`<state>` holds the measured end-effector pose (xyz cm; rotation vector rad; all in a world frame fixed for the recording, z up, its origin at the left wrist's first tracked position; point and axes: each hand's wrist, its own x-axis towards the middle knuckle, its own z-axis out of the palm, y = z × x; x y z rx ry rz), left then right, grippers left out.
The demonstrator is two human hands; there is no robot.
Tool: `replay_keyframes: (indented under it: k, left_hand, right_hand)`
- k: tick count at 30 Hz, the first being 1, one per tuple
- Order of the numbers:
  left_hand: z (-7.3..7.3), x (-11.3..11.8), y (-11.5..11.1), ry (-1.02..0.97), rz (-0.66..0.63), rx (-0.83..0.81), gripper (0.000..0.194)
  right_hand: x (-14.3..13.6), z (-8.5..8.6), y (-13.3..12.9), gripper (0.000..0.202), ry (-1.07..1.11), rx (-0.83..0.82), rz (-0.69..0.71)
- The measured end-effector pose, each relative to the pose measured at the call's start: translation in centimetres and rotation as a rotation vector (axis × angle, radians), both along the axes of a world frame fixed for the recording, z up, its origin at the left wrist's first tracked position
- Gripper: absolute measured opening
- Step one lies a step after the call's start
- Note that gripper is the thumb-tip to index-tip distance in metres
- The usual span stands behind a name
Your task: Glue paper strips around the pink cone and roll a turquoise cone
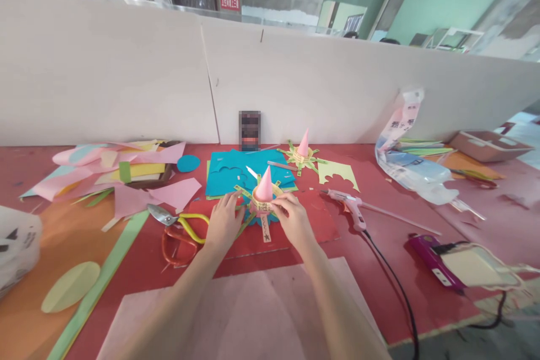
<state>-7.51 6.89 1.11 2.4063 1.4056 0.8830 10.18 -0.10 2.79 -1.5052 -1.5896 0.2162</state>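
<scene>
A paper craft with a pink cone (265, 187) rising from a yellow ring stands in front of me, its marked paper strips spreading outward over blue paper petals. My left hand (225, 219) closes on its left side, by a green-edged strip. At the ring's right edge, my right hand (292, 218) pinches with thumb and index finger. A similar craft with a pink cone (304, 145) sits farther back. Scissors with red and yellow handles (192, 228) lie left of my left hand. Right of my right hand lies a pink glue gun (352, 208).
Blue paper sheets (221, 177) lie behind the craft. Paper scraps (145, 171) pile up at the left. A purple power strip (434, 261) with cords, a plastic bag (405, 157) and a pink-brown tray (491, 145) occupy the right. A white partition (126, 79) borders the table's back.
</scene>
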Motion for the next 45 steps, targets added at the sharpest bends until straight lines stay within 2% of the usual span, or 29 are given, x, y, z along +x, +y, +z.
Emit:
replay_keyframes:
  k: [6,14,21,29,32,36,39,42,45]
  left_hand:
    - [-0.9,0.3,0.2,0.072,-0.029,-0.056,0.038]
    - [-0.7,0.3,0.2,0.116,-0.057,-0.096,0.034]
    - [-1.1,0.1,0.6,0.124,-0.071,-0.096,0.034]
    - [-1.0,0.1,0.4,0.110,-0.080,-0.076,0.032]
    - [-0.9,0.1,0.4,0.103,-0.065,-0.085,0.033]
    - [-0.7,0.1,0.3,0.080,-0.059,-0.096,0.031]
    - [-0.3,0.2,0.2,0.041,-0.055,-0.096,0.030]
    - [0.0,0.2,0.1,-0.007,-0.045,-0.094,0.028]
    - [0.1,0.1,0.0,-0.044,-0.040,-0.089,0.027]
  right_hand:
    - [-0.3,-0.5,0.3,0.021,-0.048,-0.028,0.039]
    - [-1.1,-1.4,0.7,0.022,-0.097,-0.059,0.047]
    - [-1.0,-1.8,0.9,0.023,-0.121,-0.065,0.037]
    - [-1.1,-0.9,0.6,0.022,-0.107,-0.048,0.019]
    - [-0.4,-0.1,0.3,0.026,-0.059,-0.009,-0.055]
    - [1.6,0.1,0.2,0.031,0.011,0.055,-0.252]
    - [2.8,-0.5,0.2,0.028,0.045,-0.048,-0.345]
    - [3.2,-1.2,0.4,0.026,0.056,-0.215,-0.336]
    - [2.8,-1.3,0.5,0.025,0.058,-0.307,-0.313]
